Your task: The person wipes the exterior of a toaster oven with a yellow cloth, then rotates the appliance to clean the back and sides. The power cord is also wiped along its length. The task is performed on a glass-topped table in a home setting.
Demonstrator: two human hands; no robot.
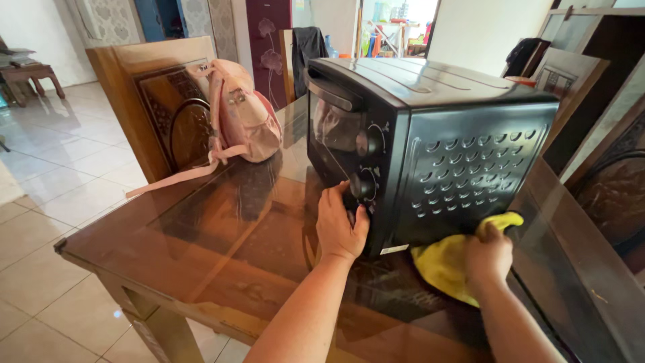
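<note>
A black toaster oven (430,141) stands on a glass-topped wooden table (222,249), its door and knobs facing left. My left hand (339,225) grips the oven's lower front corner, fingers around the edge by the lowest knob. My right hand (488,255) holds a yellow cloth (447,262) pressed against the bottom of the oven's vented side panel. Part of the cloth lies bunched on the glass under my hand.
A pink backpack (245,117) leans against a carved wooden chair back (158,101) at the table's far left, its strap trailing over the glass. More wooden chairs (605,188) stand at the right. White tiled floor (54,161) lies to the left.
</note>
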